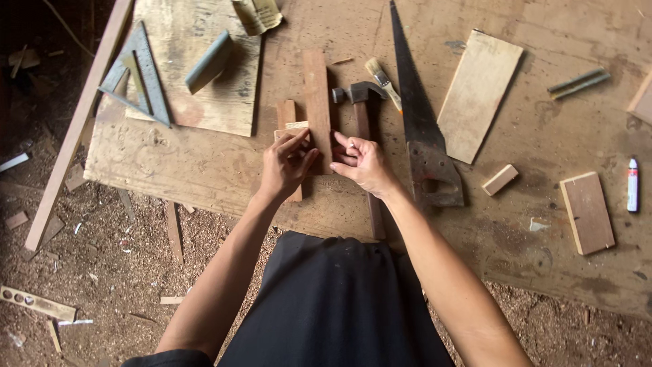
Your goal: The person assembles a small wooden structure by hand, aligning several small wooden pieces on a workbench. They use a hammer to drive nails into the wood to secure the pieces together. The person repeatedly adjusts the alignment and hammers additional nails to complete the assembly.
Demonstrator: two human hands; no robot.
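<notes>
Left hand [285, 166] grips a small wood block [291, 129], partly hidden; right hand [363, 163] half-curled, grip unclear.

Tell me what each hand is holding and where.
Left hand grips a small pale wood piece at its near end. Right hand appears empty, fingers curled.

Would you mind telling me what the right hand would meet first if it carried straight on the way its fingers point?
The right hand points left toward the long reddish wood strip and the left hand; probably the strip comes first, though depth is unclear.
</notes>
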